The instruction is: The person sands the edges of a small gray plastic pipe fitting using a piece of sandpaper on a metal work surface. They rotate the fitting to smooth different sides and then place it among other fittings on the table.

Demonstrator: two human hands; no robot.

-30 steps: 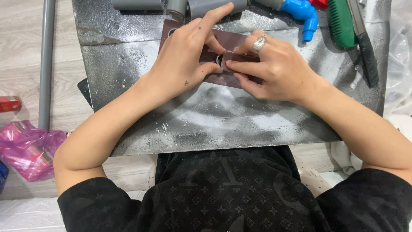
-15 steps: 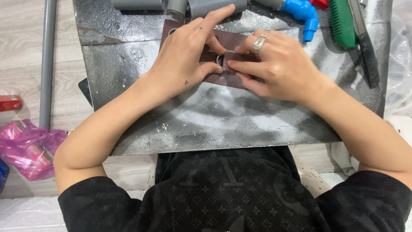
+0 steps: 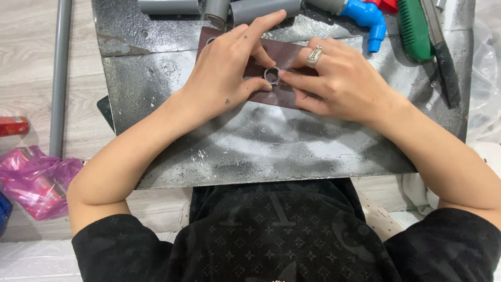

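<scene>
Grey ring (image 3: 271,76), half hidden, pinched between both hands (image 3: 229,78) on sandpaper (image 3: 284,52).

Black short-sleeved top on me, sleeves ending above the elbows, forearms bare. Fabric has a faint tone-on-tone pattern of small diamonds and four-point flower shapes, plus some larger faded shapes across the chest. My left hand (image 3: 229,73): no jewellery, one tiny dark mark on the back near the wrist. My right hand (image 3: 339,83): chunky silver ring (image 3: 315,54) on one finger, wide band with a raised, worked top. No watch, no gloves.
</scene>
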